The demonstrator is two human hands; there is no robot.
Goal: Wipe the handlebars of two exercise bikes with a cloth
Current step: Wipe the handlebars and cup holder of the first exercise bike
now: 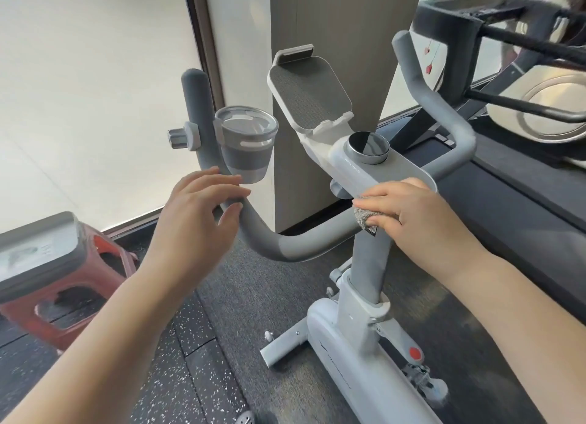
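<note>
The cloth [367, 217] is a small grey wad, pressed by the right hand [421, 216] against the handlebar [285, 246] just where the bar meets the stem [367, 265], below the near end of the console [380, 173]. Only a tuft of it is seen, under the fingertips; the rest is covered by the hand. The fingers are laid nearly flat over it, close together and only slightly bent, so the cloth is pressed down rather than pinched.

The left hand [203, 211] is set at the bend of the bar, left of the stem and just below the cup holder [245, 144]. Its fingers are spread and loosely curved, with the thumb tip at the bar — whether the bar is actually gripped cannot be told, and the hand is somewhat blurred.

The cloth is judged light, soft and limp: it will take the shape of the round tube and can be wrapped half around it, but it could bunch or slip out from under flat fingers on a long stroke. A firmer hold would be had by folding it over the tube and closing fingers and thumb around both. The bar looks matt and padded, so some drag is to be expected — not a slippery surface. The bike is judged heavy and stiff enough to stay put under wiping pressure. The holder clamped left of the stem would have to be worked around.
</note>
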